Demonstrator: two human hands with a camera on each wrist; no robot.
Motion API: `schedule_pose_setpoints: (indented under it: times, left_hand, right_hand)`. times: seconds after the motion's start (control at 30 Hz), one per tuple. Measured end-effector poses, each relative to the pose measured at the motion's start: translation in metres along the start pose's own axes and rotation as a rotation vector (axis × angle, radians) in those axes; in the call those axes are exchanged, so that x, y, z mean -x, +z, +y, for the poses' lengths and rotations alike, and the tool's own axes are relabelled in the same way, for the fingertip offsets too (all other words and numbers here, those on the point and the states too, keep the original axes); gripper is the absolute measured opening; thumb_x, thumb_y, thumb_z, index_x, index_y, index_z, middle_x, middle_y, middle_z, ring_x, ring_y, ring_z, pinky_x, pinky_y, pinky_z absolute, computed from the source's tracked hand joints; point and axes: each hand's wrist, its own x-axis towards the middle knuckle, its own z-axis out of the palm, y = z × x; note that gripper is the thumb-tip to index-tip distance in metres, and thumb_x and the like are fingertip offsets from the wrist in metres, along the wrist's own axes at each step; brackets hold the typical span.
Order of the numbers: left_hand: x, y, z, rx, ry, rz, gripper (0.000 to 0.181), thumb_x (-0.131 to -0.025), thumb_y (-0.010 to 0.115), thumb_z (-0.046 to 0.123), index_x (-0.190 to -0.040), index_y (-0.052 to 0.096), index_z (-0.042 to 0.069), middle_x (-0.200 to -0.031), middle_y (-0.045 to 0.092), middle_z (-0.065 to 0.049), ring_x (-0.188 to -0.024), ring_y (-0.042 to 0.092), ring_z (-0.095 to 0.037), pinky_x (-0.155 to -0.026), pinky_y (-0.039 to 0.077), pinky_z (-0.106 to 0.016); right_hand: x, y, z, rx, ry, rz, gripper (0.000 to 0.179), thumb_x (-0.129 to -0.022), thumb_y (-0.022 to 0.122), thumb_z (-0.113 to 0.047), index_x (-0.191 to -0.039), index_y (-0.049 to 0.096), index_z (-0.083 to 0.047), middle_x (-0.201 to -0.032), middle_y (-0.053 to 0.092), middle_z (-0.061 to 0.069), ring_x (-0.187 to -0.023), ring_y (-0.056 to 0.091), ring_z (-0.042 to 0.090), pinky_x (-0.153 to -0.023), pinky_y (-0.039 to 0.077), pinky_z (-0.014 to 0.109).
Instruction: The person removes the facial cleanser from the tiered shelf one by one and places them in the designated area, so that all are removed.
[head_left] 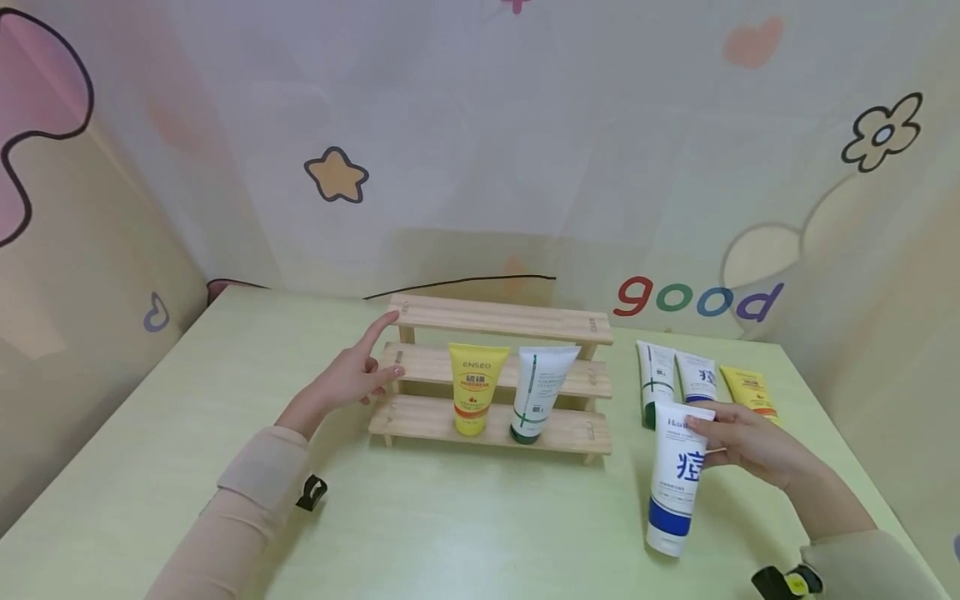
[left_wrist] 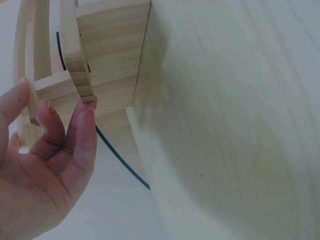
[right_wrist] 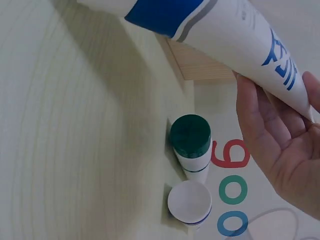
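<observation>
My left hand (head_left: 341, 379) holds the left end of a three-tiered wooden display rack (head_left: 495, 417). Its index finger reaches the top tier and the thumb lies at the middle tier; in the left wrist view, curled fingers (left_wrist: 82, 140) touch the board ends. A yellow tube (head_left: 478, 387) and a white tube with a green cap (head_left: 542, 392) stand side by side on the bottom tier. My right hand (head_left: 757, 446) pinches a white tube with a blue band (head_left: 677, 479) by its flat top end, cap down, right of the rack.
Behind the right hand, at the back right of the table, are a green-capped white tube (head_left: 657, 375), a blue-lettered white tube (head_left: 697, 375) and a yellow tube (head_left: 750, 390). A patterned cloth backdrop (head_left: 480, 150) closes off the table's far edge.
</observation>
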Motion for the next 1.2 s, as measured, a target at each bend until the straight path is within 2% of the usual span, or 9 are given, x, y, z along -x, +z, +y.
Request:
schedule_pose_setpoints:
  times: [0.13,0.27,0.33,0.4,0.5,0.6,0.73,0.87,1.2]
  left_hand:
    - [0.000,0.000,-0.001,0.003,0.005,-0.001,0.081,-0.089,0.060,0.023,-0.145,0.003,0.037,-0.051,0.041,-0.004,-0.056,0.056,-0.022,-0.049,0.048,-0.034]
    - [0.000,0.000,-0.001,0.001,0.000,-0.004,0.081,-0.089,0.060,0.023,-0.145,0.003,0.036,-0.052,0.041,-0.005,-0.057,0.056,-0.022,-0.050,0.048,-0.035]
    - [-0.001,0.000,-0.001,0.000,-0.009,-0.006,0.081,-0.089,0.060,0.024,-0.145,0.003,0.037,-0.052,0.042,-0.005,-0.057,0.056,-0.022,-0.050,0.048,-0.035]
    - [-0.001,0.000,0.000,-0.001,-0.011,-0.009,0.080,-0.090,0.059,0.024,-0.145,0.003,0.037,-0.052,0.042,-0.005,-0.058,0.057,-0.022,-0.050,0.048,-0.035]
    - [0.000,-0.001,0.003,0.005,-0.011,-0.010,0.081,-0.090,0.059,0.024,-0.145,0.002,0.037,-0.053,0.043,-0.006,-0.059,0.058,-0.024,-0.050,0.048,-0.034]
    - [0.002,-0.002,0.005,0.017,-0.008,-0.013,0.082,-0.090,0.059,0.023,-0.145,0.001,0.035,-0.052,0.043,-0.006,-0.060,0.058,-0.026,-0.051,0.048,-0.035]
    - [0.002,-0.002,0.005,0.027,-0.007,-0.016,0.082,-0.090,0.060,0.023,-0.146,0.001,0.032,-0.052,0.043,-0.005,-0.061,0.058,-0.027,-0.051,0.048,-0.036]
    - [0.002,-0.002,0.005,0.016,-0.009,-0.015,0.082,-0.090,0.059,0.023,-0.146,0.000,0.034,-0.052,0.043,-0.005,-0.061,0.058,-0.027,-0.051,0.048,-0.035]
    - [-0.001,-0.001,-0.001,0.015,-0.015,-0.015,0.081,-0.090,0.059,0.024,-0.144,0.002,0.039,-0.053,0.044,-0.006,-0.058,0.057,-0.023,-0.051,0.049,-0.035]
  right_hand:
    - [-0.008,-0.003,0.006,0.020,0.120,0.070,0.025,-0.097,0.045,-0.017,-0.117,0.058,-0.012,-0.099,0.065,0.002,-0.089,0.063,0.021,-0.078,0.050,0.037]
    - [-0.015,-0.004,0.018,0.021,0.225,0.157,0.046,-0.095,0.050,-0.022,-0.131,0.040,0.004,-0.100,0.064,0.004,-0.091,0.062,0.023,-0.081,0.049,0.041]
    - [-0.017,-0.005,0.023,0.025,0.250,0.180,0.049,-0.094,0.052,-0.023,-0.131,0.039,0.005,-0.100,0.063,0.003,-0.091,0.061,0.023,-0.082,0.048,0.041]
    - [-0.018,-0.005,0.027,0.024,0.263,0.188,0.042,-0.093,0.053,-0.023,-0.128,0.046,0.001,-0.100,0.062,0.003,-0.090,0.061,0.022,-0.081,0.049,0.040]
    - [-0.020,-0.007,0.030,0.053,0.259,0.189,0.035,-0.093,0.054,-0.023,-0.121,0.054,-0.002,-0.100,0.062,0.003,-0.088,0.060,0.021,-0.079,0.050,0.037]
    - [-0.022,-0.006,0.032,0.098,0.257,0.217,0.040,-0.092,0.056,-0.022,-0.121,0.052,0.004,-0.099,0.061,0.004,-0.086,0.059,0.020,-0.076,0.051,0.033]
    - [-0.022,-0.002,0.034,0.255,0.236,0.268,0.049,-0.090,0.058,-0.023,-0.125,0.047,0.010,-0.103,0.059,0.010,-0.084,0.058,0.020,-0.074,0.051,0.030]
    - [-0.021,0.003,0.036,0.426,0.194,0.307,0.051,-0.089,0.060,-0.025,-0.124,0.049,0.009,-0.110,0.056,0.017,-0.086,0.057,0.021,-0.075,0.051,0.031]
    - [-0.007,0.008,0.022,0.657,0.137,0.417,0.044,-0.090,0.059,-0.025,-0.119,0.055,0.007,-0.105,0.062,0.020,-0.085,0.059,0.025,-0.069,0.050,0.031]
